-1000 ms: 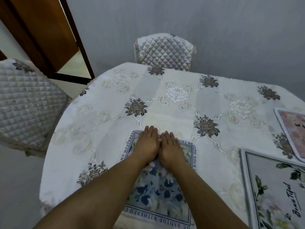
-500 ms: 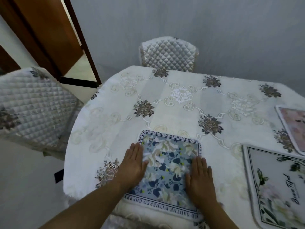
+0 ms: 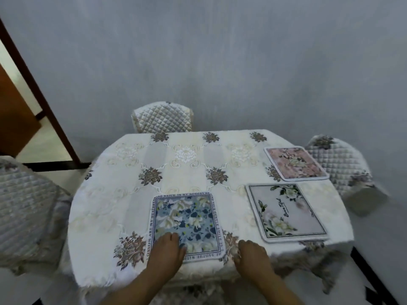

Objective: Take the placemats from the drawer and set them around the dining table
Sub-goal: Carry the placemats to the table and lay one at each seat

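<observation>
Since half a second ago both hands have slid back toward the near edge of the counter (image 3: 94, 216) and my view has pulled away, bringing all three mats into frame. From left to right: left hand (image 3: 166, 249), fingers together and flat on the near left corner of the blue floral placemat (image 3: 187, 221); right hand (image 3: 251, 253), fingers loosely curled, holding nothing, just beside that mat; then the white floral placemat (image 3: 288, 212) and, beyond it, the pink placemat (image 3: 295, 162). I judge this third mat placed, so the next move calls for lifting both hands clear and fetching a mat for the far chair (image 3: 163, 116).
</observation>
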The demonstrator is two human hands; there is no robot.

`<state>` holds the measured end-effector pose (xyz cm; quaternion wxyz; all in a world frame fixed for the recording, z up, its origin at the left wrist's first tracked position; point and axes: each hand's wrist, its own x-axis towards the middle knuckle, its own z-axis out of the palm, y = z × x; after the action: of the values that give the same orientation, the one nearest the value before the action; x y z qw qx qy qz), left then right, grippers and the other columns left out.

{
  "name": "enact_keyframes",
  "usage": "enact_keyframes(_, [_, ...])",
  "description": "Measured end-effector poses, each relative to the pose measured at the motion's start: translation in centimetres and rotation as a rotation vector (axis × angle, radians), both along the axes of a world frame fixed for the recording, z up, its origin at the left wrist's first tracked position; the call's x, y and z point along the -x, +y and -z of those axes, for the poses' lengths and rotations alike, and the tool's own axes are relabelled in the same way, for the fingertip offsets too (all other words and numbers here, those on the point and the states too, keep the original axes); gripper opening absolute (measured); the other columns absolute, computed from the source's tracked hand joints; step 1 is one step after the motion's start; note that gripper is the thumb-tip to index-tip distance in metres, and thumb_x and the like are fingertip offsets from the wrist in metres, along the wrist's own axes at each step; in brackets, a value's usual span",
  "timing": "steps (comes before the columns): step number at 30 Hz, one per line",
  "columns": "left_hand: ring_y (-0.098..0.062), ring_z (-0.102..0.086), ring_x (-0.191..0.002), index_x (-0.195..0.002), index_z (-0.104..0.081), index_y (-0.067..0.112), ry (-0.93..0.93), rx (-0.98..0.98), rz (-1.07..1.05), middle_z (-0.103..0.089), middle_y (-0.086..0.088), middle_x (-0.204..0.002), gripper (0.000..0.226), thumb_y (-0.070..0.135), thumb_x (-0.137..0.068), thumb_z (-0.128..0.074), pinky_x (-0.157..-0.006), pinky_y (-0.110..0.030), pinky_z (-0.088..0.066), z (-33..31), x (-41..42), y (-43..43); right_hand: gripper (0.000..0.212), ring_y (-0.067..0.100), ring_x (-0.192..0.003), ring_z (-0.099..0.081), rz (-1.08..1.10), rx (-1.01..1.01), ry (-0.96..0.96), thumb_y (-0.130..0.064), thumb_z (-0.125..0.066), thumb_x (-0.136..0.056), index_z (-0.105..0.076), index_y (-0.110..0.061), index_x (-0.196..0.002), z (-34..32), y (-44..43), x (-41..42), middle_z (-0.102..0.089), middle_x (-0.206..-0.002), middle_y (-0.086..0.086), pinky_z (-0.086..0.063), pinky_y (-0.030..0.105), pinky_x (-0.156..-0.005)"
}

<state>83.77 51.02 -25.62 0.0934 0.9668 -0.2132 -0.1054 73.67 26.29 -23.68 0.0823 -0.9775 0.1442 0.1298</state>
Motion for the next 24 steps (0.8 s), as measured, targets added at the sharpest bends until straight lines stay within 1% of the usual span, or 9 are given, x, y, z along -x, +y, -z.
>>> enact_keyframes(3, [-0.025,-0.055,-0.107,-0.128,-0.049,0.015,-0.031,0.031,0.038,-0.056,-0.008,-0.121,0.043,0.047,-0.099,-0.041,-0.083,-0.036,-0.045,-3.3,1.9,-2.6,0.025,0.025,-0.1,-0.061,0.069,0.029,-0.099,-0.04,-0.048,-0.09,-0.054,-0.018,-0.102,-2.6,-3.1,3.3,-0.063,-0.106,0.005,-0.044,0.033,-0.08])
enact_keyframes(5, [-0.025,-0.055,-0.109,-0.13,-0.047,0.015,-0.041,0.043,0.045,-0.055,-0.008,-0.124,0.044,0.045,-0.1,-0.042,-0.084,-0.035,-0.046,-5.0,3.3,-4.6,0.02,0.025,-0.097,-0.061,0.109,0.032,-0.146,-0.039,-0.05,-0.089,-0.05,-0.02,-0.094,-4.1,-5.7,4.9,-0.063,-0.104,0.006,-0.041,0.033,-0.074])
enact_keyframes(8, [-0.025,-0.057,-0.105,-0.129,-0.048,0.014,-0.058,0.062,0.053,-0.056,-0.009,-0.122,0.043,0.046,-0.099,-0.043,-0.081,-0.035,-0.048,-6.5,5.8,-8.4,0.024,0.025,-0.095,-0.061,0.15,0.012,-0.2,-0.037,-0.051,-0.088,-0.056,-0.017,-0.1,-5.7,-10.1,7.8,-0.064,-0.104,0.006,-0.044,0.033,-0.075])
enact_keyframes(10, [-0.026,-0.057,-0.104,-0.128,-0.048,0.014,-0.04,0.064,0.046,-0.056,-0.009,-0.122,0.044,0.046,-0.099,-0.043,-0.081,-0.037,-0.05,-6.7,7.6,-11.0,0.026,0.026,-0.097,-0.061,0.162,-0.003,-0.195,-0.038,-0.051,-0.088,-0.057,-0.017,-0.103,-6.4,-12.9,9.6,-0.063,-0.105,0.006,-0.045,0.033,-0.077])
enact_keyframes(12, [-0.025,-0.057,-0.108,-0.128,-0.048,0.016,-0.031,0.072,0.044,-0.056,-0.007,-0.124,0.043,0.046,-0.098,-0.044,-0.084,-0.037,-0.049,-7.0,10.0,-14.5,0.021,0.028,-0.1,-0.06,0.165,-0.028,-0.192,-0.037,-0.051,-0.088,-0.054,-0.018,-0.097,-6.9,-16.1,12.1,-0.061,-0.102,0.007,-0.045,0.032,-0.078])
enact_keyframes(14, [-0.025,-0.057,-0.11,-0.125,-0.05,0.016,-0.037,0.08,0.049,-0.057,-0.007,-0.124,0.04,0.045,-0.098,-0.045,-0.085,-0.036,-0.047,-6.9,12.4,-17.9,0.017,0.029,-0.099,-0.061,0.141,-0.072,-0.205,-0.035,-0.049,-0.082,-0.05,-0.019,-0.089,-6.8,-19.4,14.5,-0.06,-0.095,0.008,-0.043,0.033,-0.074])
enact_keyframes(18, [-0.025,-0.056,-0.109,-0.122,-0.05,0.017,-0.043,0.041,0.021,-0.058,-0.008,-0.121,0.039,0.045,-0.095,-0.046,-0.084,-0.036,-0.047,-6.4,17.2,-24.2,0.016,0.029,-0.092,-0.065,0.114,-0.112,-0.165,-0.031,-0.053,-0.081,-0.057,-0.018,-0.088,-6.7,-26.1,19.3,-0.067,-0.093,0.009,-0.044,0.031,-0.068])
enact_keyframes(21, [-0.027,-0.055,-0.11,-0.122,-0.05,0.015,-0.085,-0.04,0.036,-0.057,-0.009,-0.12,0.04,0.045,-0.094,-0.047,-0.086,-0.037,-0.047,-6.8,19.5,-27.9,0.01,0.031,-0.087,-0.064,0.098,-0.097,-0.152,-0.032,-0.049,-0.077,-0.047,-0.022,-0.078,-7.4,-30.4,20.8,-0.055,-0.08,0.003,-0.039,0.031,-0.064])
enact_keyframes(24, [-0.028,-0.055,-0.111,-0.123,-0.048,0.015,-0.09,-0.067,0.034,-0.057,-0.009,-0.12,0.04,0.043,-0.094,-0.047,-0.088,-0.038,-0.046,-7.5,20.5,-30.9,0.013,0.031,-0.093,-0.061,0.042,-0.04,-0.181,-0.034,-0.048,-0.083,-0.042,-0.023,-0.083,-7.9,-33.6,20.0,-0.059,-0.092,0.009,-0.04,0.033,-0.068])
